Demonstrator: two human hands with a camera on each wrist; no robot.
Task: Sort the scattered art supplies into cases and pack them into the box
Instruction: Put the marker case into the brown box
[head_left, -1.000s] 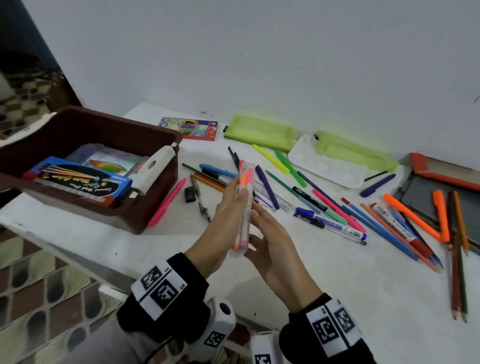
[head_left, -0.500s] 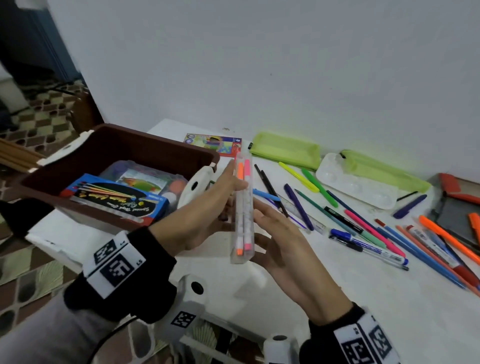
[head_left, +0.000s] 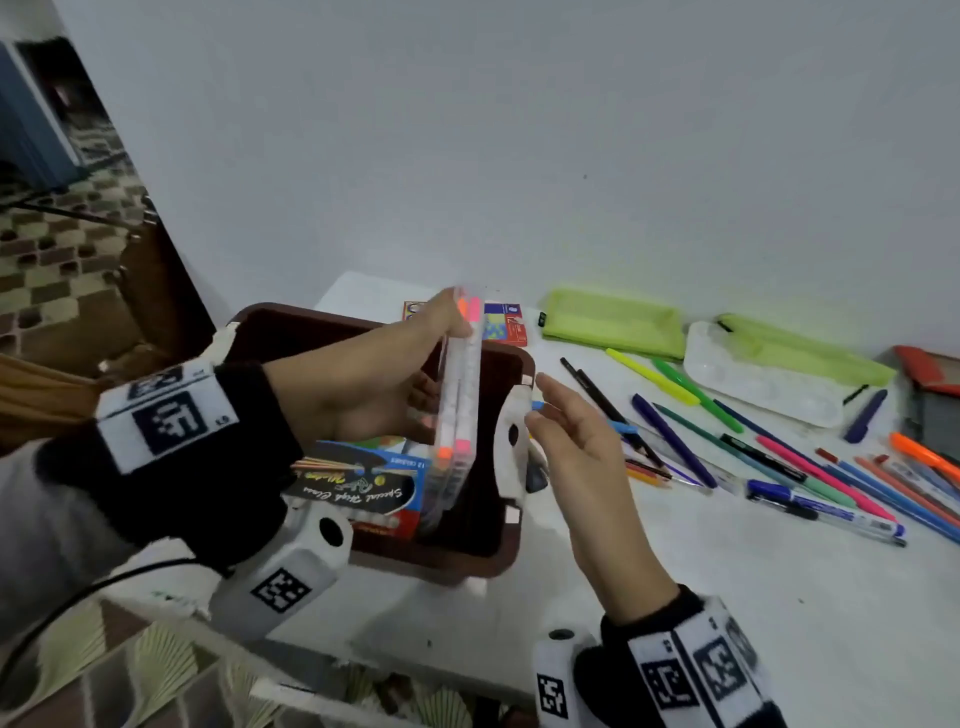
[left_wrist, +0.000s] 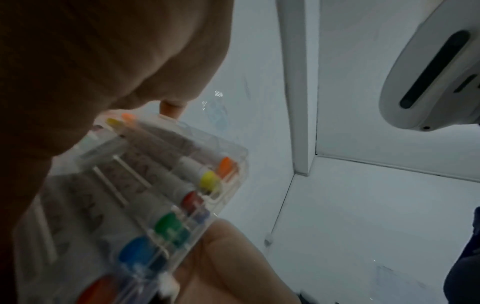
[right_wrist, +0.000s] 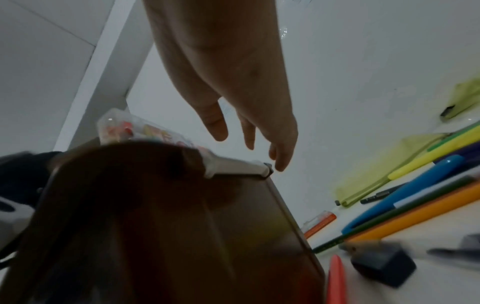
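Observation:
My left hand (head_left: 384, 374) grips a clear plastic marker case (head_left: 457, 410) on edge, upright over the brown box (head_left: 467, 561); its lower end reaches down inside the box. The left wrist view shows the case (left_wrist: 166, 189) with several coloured markers between thumb and fingers. My right hand (head_left: 571, 431) hovers with fingers spread just right of the box, holding nothing; the right wrist view shows those fingers (right_wrist: 259, 131) above the box wall (right_wrist: 182, 216). A blue pencil pack (head_left: 363, 478) lies in the box.
A white glue gun (head_left: 511, 441) leans on the box's right rim. Loose pens and markers (head_left: 779, 462) are scattered on the white table. Two green pouches (head_left: 613, 322), a clear palette (head_left: 763, 384) and a red-edged case (head_left: 930, 374) lie by the wall.
My left hand carried the marker case left, from above the table to over the box. My right hand let go of the case and now hovers beside the box.

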